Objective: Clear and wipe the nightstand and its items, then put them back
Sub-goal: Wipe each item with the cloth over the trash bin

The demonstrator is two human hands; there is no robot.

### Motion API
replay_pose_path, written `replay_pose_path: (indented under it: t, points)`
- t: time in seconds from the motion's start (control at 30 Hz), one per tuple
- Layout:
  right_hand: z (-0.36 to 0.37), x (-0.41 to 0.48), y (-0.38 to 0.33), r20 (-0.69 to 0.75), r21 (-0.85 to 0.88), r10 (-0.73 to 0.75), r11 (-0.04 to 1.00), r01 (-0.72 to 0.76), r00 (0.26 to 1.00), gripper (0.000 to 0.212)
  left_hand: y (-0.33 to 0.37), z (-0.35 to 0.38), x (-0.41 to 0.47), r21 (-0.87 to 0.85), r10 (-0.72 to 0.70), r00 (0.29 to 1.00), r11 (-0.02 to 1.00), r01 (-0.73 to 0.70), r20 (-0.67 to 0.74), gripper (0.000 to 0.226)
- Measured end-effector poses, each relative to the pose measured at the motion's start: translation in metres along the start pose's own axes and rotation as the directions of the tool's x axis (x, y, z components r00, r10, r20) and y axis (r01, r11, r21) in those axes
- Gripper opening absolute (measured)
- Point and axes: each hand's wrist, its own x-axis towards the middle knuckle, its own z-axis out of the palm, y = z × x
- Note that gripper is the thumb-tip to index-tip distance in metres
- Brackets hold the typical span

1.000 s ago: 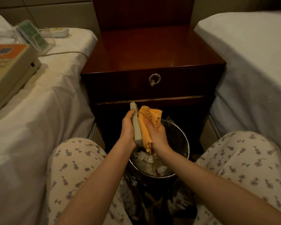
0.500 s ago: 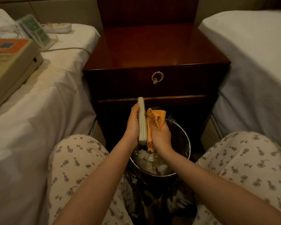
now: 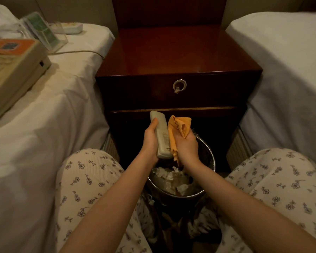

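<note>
Now the left hand (image 3: 150,141) grips a pale remote (image 3: 161,136) just in front of the nightstand (image 3: 171,57), below its 1 drawer. The right hand (image 3: 187,145) clutches an orange cloth (image 3: 179,126) bunched against the remote's side. Under both hands, at the nightstand's foot, stands a metal bin (image 3: 207,156) of crumpled paper. Left of the nightstand, a telephone (image 3: 13,70) lies on a bed (image 3: 44,115).

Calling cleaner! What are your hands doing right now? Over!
Left hand grips remote. Right hand holds cloth against it, above bin. Nothing between hands and nightstand. Over.
</note>
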Motion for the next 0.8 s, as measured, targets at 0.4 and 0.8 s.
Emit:
replay_pose_path:
  t: [0.4,0.8]
  points:
    - [0.0,0.012,0.005,0.044,0.046,0.087,0.995,-0.089,0.995,0.011,0.001,-0.001,0.0,-0.057,0.002,1.0,0.998,-0.002,-0.006,0.039]
    - [-0.006,0.008,-0.003,0.035,-0.371,-0.248,0.896,0.243,0.968,0.014,0.005,0.006,-0.004,-0.021,-0.04,0.998,0.999,0.039,-0.054,0.053]
